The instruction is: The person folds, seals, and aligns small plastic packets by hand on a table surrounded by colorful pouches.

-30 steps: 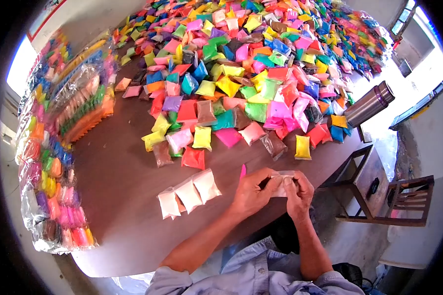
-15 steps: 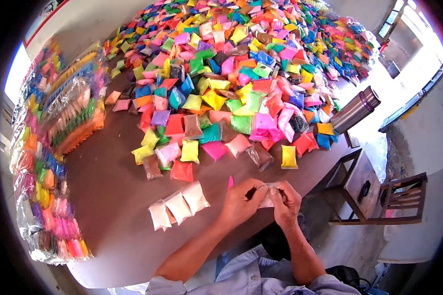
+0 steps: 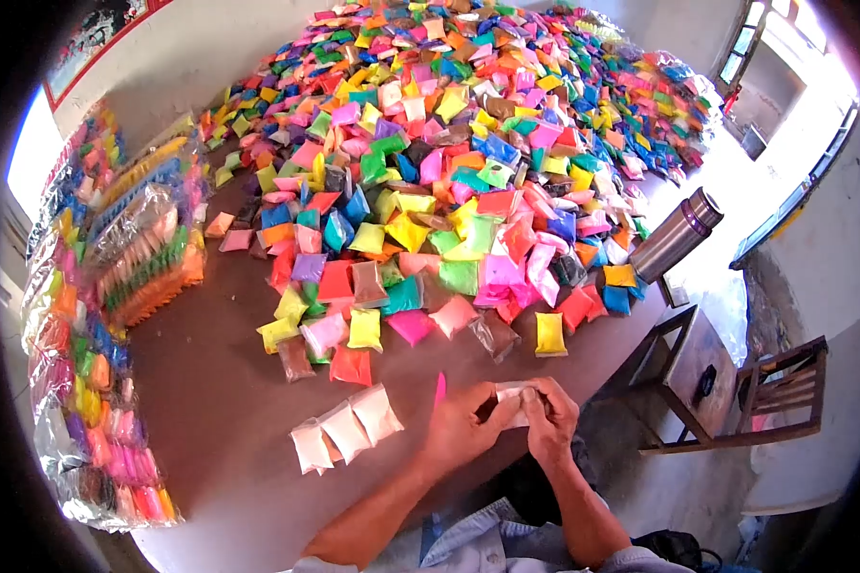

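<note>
Near the table's front edge, my left hand [image 3: 465,422] and my right hand [image 3: 550,416] pinch a small pale pink packet [image 3: 512,393] between them. The fingers of both hands cover much of it. A thin bright pink piece [image 3: 440,389] sticks up beside my left hand. To the left, several pale pink packets [image 3: 345,431] lie side by side in a short row on the brown table [image 3: 220,382]. Beyond the hands, a yellow packet [image 3: 549,334] lies at the near edge of a large heap of coloured packets [image 3: 459,277].
Clear bags of sorted coloured packets [image 3: 96,382] line the table's left side. A metal flask [image 3: 677,234] stands at the right edge of the heap. Off the table's right side are a wooden stool [image 3: 693,377] and a wooden chair [image 3: 784,392].
The camera view has tilted up, so the heap and table appear lower. Both hands keep hold of the pale pink packet, and the row of packets stays in place on the table.
</note>
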{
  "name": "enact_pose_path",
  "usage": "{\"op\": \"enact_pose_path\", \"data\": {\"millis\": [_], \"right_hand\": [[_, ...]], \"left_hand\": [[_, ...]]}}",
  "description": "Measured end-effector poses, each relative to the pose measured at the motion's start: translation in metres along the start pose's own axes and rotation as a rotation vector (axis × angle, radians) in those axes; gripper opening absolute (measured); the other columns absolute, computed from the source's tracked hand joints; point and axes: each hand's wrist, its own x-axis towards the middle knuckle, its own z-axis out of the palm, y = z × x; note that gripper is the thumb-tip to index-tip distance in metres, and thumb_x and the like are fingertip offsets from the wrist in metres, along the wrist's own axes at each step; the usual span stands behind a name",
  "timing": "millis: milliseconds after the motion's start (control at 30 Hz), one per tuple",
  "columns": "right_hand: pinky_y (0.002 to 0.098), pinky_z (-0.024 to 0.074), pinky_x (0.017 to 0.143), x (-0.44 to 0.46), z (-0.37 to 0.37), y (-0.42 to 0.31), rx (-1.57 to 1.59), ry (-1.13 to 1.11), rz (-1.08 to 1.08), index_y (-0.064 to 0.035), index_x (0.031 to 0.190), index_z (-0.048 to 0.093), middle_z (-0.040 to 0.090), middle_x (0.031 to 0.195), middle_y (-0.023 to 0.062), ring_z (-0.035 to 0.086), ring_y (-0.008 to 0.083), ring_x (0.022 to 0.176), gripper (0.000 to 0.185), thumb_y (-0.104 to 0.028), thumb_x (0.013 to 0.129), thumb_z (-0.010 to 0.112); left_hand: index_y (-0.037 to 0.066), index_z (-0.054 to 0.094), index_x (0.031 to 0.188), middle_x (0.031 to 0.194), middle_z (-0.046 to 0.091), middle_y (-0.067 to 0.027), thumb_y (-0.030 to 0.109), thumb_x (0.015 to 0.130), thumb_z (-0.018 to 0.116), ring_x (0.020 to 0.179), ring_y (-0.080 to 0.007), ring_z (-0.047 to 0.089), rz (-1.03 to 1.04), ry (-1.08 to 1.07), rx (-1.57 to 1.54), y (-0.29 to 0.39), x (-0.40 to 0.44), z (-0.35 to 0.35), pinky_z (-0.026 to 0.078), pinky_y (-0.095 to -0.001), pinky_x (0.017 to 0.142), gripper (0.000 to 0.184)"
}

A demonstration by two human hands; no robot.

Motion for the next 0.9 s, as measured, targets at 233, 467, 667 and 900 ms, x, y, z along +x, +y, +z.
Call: {"op": "enact_pose_path", "data": {"millis": [233,467,667,900], "right_hand": [[0.0241,0.0478,0.072,0.001,0.009,0.007,0.018,-0.030,-0.043,0.0023,0.109,0.067,0.064,0.095,0.0031,0.058,0.0079,0.083,0.014,-0.004,0.098,0.059],[0.0253,0.0477,0.068,0.002,0.003,-0.001,-0.075,-0.021,-0.004,0.0034,0.103,0.067,0.064,0.084,0.0029,0.058,0.0082,0.077,0.013,-0.005,0.099,0.058],[0.0247,0.0464,0.065,-0.001,-0.001,0.004,-0.098,-0.018,0.004,0.0033,0.100,0.066,0.064,0.084,0.0006,0.056,0.0070,0.074,0.013,-0.007,0.100,0.058],[0.0268,0.0516,0.078,0.001,0.009,-0.017,0.029,-0.041,0.028,0.0031,0.105,0.068,0.068,0.090,0.0011,0.061,0.0088,0.083,0.020,-0.013,0.102,0.057]], "left_hand": [[-0.001,0.066,0.091,0.070,0.059,-0.0051,0.015,0.095,0.071,0.066,-0.0082,0.052,0.066,0.059,0.121,0.000,0.001,-0.005,0.045,-0.0305,0.056,0.017],[-0.001,0.062,0.085,0.066,0.054,-0.0043,0.018,0.094,0.074,0.064,-0.0084,0.048,0.015,0.072,0.085,0.011,0.002,-0.004,0.044,-0.0317,0.055,0.024],[0.000,0.065,0.087,0.067,0.058,-0.0102,0.024,0.094,0.073,0.062,-0.0124,0.053,0.108,0.064,0.110,0.013,0.002,-0.001,0.046,-0.0334,0.057,0.027],[-0.001,0.063,0.086,0.069,0.060,-0.0119,0.027,0.095,0.073,0.062,-0.0140,0.055,0.069,0.096,0.044,0.012,0.001,-0.001,0.047,-0.0346,0.057,0.030]]}}
